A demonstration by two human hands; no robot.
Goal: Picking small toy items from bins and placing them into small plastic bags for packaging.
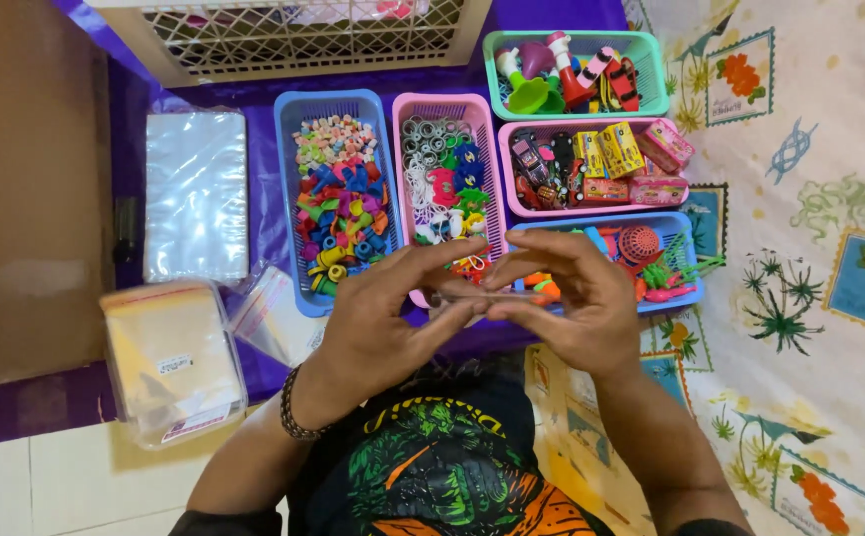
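My left hand (pixel 383 323) and my right hand (pixel 581 298) meet in front of me, fingers pinched on the two ends of a small clear plastic bag (pixel 482 295) seen edge-on, with small colourful toys inside. The bag is held flat just above the near ends of a pink basket (pixel 400 169) and a blue basket (pixel 689 223). A beaded bracelet is on my left wrist.
A blue basket (pixel 287 179) of small toys stands left of the pink one. A green basket (pixel 651 60) and a pink basket (pixel 512 203) of toy boxes stand behind. Stacks of clear bags (pixel 194 194) and a packet (pixel 174 362) lie left. A white lattice crate (pixel 293 35) is at the back.
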